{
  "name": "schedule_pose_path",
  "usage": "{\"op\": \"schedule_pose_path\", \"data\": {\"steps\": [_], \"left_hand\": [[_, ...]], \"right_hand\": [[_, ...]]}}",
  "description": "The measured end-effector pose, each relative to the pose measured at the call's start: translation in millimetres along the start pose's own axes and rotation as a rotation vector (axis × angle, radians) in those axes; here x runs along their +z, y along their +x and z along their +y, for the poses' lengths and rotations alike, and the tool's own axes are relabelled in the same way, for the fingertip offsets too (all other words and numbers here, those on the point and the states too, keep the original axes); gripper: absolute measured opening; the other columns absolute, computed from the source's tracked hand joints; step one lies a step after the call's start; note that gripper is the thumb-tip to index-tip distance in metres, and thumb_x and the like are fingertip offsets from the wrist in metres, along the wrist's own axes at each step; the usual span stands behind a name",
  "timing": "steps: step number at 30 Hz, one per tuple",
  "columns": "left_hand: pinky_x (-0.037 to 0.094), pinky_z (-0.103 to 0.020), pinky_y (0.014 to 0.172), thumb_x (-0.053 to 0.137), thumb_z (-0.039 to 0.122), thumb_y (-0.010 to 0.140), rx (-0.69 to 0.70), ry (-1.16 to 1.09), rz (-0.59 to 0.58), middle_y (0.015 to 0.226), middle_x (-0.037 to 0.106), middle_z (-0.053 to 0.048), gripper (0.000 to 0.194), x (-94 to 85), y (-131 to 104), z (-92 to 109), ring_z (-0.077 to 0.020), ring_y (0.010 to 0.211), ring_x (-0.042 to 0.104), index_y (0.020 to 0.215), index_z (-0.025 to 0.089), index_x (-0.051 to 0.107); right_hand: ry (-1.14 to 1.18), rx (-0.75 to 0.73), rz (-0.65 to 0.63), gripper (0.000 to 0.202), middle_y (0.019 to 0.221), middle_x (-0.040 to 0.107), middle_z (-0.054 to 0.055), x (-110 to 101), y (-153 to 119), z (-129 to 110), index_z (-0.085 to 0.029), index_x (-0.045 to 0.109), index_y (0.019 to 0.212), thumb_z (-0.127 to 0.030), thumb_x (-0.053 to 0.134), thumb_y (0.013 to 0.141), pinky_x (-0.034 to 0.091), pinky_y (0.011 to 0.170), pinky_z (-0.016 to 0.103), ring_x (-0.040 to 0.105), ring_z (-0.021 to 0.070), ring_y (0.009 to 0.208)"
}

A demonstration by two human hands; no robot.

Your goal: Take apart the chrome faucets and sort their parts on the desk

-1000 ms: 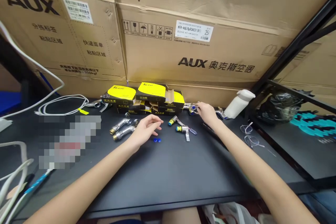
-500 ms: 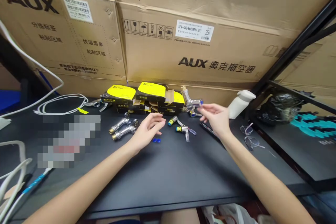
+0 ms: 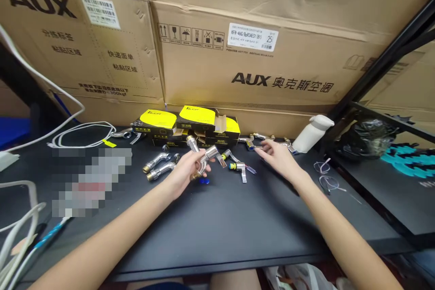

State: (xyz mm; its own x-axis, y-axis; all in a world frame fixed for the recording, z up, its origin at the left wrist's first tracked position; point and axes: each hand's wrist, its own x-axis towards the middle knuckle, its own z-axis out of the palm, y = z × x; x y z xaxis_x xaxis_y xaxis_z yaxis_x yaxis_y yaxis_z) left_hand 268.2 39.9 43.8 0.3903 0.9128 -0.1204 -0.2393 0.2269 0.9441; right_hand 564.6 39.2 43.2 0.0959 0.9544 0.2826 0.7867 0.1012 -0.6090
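Note:
My left hand (image 3: pixel 190 167) is closed around a chrome faucet (image 3: pixel 204 158) with a brass threaded end pointing up and its lever to the right. My right hand (image 3: pixel 278 156) is empty, its fingers apart, beside a chrome faucet part (image 3: pixel 250 145) with a blue end; whether it touches anything there I cannot tell. Two chrome faucet bodies (image 3: pixel 161 171) with brass ends lie left of my left hand. Between the hands rest two lever handles with yellow and blue ends, the nearer lever handle (image 3: pixel 240 168) next to a pinkish stick. Small blue caps (image 3: pixel 204 181) lie below my left hand.
Black-and-yellow boxes (image 3: pixel 195 118) are stacked at the back, against large cardboard cartons (image 3: pixel 197 72). A white bottle (image 3: pixel 312 135) and eyeglasses (image 3: pixel 328 182) are on the right. Coiled white cable (image 3: pixel 81 129) lies left, with a pixelated area before it.
The chrome faucet held up at my right hand is now in my left hand, which has closed on it. My right hand has lowered slightly and let go.

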Motion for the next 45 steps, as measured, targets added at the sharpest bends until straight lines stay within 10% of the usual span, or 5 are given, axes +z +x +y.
{"op": "schedule_pose_path", "data": {"steps": [4, 9, 15, 22, 45], "left_hand": [[0.044, -0.020, 0.052, 0.062, 0.044, 0.080, 0.041, -0.044, 0.047, 0.091, 0.064, -0.004, 0.038, -11.6, 8, 5, -0.0092, 0.064, 0.055, 0.106, 0.016, 0.059], [0.043, -0.023, 0.051, 0.066, 0.044, 0.076, 0.133, 0.173, 0.069, 0.082, 0.063, -0.003, 0.039, -11.7, 9, 2, -0.0112, 0.060, 0.055, 0.101, 0.017, 0.052], [0.045, -0.032, 0.074, 0.040, 0.037, 0.092, 0.511, 0.786, -0.072, 0.082, 0.060, -0.004, 0.024, -0.3, -10, -12, -0.0177, 0.074, 0.057, 0.099, 0.018, 0.053], [0.042, -0.035, 0.087, 0.042, 0.030, 0.090, 0.753, 1.084, -0.391, 0.097, 0.062, -0.011, 0.020, -4.7, -11, -18, -0.0226, 0.092, 0.056, 0.100, 0.018, 0.054], [0.043, -0.025, 0.049, 0.039, 0.056, 0.089, 0.036, 0.504, -0.268, 0.063, 0.064, -0.002, 0.041, 11.2, -19, -6, -0.0145, 0.051, 0.058, 0.079, 0.019, 0.053]], "right_hand": [[-0.328, 0.116, -0.032, 0.025, 0.076, 0.069, 0.011, -19, 9, 48, -0.013, 0.065, 0.080, -0.036, 0.071, 0.071, 0.051, 0.067, 0.037, 0.065, 0.0243, 0.070], [0.236, -0.029, 0.028, 0.034, 0.077, 0.069, 0.007, 3, -7, 9, -0.016, 0.065, 0.082, -0.049, 0.066, 0.075, 0.053, 0.069, 0.033, 0.064, 0.0191, 0.070], [0.934, 0.370, -0.858, 0.065, 0.064, 0.066, 0.007, 43, -35, -69, -0.013, 0.065, 0.079, -0.071, 0.037, 0.083, 0.051, 0.043, 0.024, 0.062, 0.0147, 0.049], [1.201, 0.376, -0.719, 0.038, 0.071, 0.067, 0.005, 67, -46, -67, -0.014, 0.062, 0.080, -0.052, 0.058, 0.084, 0.051, 0.046, 0.021, 0.063, 0.0131, 0.057], [1.060, 0.091, -0.383, 0.029, 0.105, 0.071, 0.008, 59, -65, -77, -0.020, 0.068, 0.105, -0.034, 0.069, 0.079, 0.045, 0.098, 0.041, 0.065, 0.0231, 0.100]]}}
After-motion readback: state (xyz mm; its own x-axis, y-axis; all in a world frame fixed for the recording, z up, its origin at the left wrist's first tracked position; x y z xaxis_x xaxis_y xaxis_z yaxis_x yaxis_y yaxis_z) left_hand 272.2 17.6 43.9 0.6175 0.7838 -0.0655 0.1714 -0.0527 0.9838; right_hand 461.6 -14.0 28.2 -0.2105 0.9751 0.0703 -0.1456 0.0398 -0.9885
